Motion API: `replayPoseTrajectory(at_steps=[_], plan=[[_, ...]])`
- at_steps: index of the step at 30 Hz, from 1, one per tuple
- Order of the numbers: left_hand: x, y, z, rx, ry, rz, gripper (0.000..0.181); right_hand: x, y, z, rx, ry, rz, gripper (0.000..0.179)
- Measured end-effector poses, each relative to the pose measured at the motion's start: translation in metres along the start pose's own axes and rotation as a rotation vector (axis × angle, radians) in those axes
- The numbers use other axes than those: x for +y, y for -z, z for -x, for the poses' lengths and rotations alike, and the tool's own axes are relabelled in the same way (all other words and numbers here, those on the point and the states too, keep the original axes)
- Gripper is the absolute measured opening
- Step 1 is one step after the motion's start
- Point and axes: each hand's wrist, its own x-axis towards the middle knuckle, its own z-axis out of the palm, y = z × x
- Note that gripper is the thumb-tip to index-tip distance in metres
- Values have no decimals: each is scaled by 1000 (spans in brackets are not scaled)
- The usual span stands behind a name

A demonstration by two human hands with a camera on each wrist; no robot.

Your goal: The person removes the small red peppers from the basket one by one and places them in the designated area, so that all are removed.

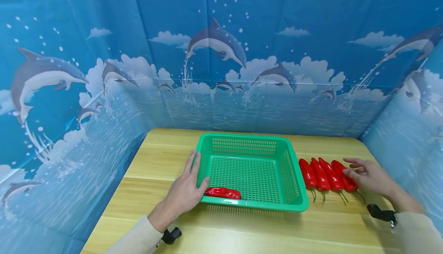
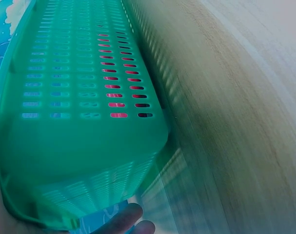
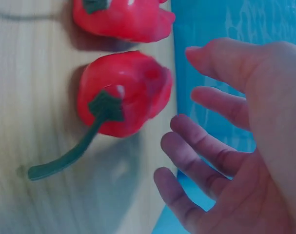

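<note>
A green plastic basket (image 1: 256, 204) with slotted walls stands on the wooden table. My left hand (image 1: 185, 192) holds its near left corner, the thumb over the rim and the fingers along the outside of the left wall. Inside, along the near wall, lies one red pepper (image 1: 223, 193); through the slots it shows as red in the left wrist view. To the right of the basket, several red peppers (image 1: 320, 175) with green stems lie side by side. My right hand (image 1: 372, 177) is beside the rightmost pepper (image 3: 123, 95), its fingers spread and slightly bent, holding nothing.
Blue dolphin-print sheets (image 1: 214, 104) hang behind the table (image 1: 166, 161) and at both sides. The basket's far rim is close to the table's back edge. Dark wrist mounts (image 1: 380, 212) sit at both sleeves.
</note>
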Motion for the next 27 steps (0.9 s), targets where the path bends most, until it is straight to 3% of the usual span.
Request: replayPoseTrajectory(at_steps=[9,27], plan=[[-1,0,-1,-1,-3,-9,96,-18,9,-1,108,77,52,55],[-1,-1,-1,3,-9,9,94,-83,10,-2,129,132,124,59]])
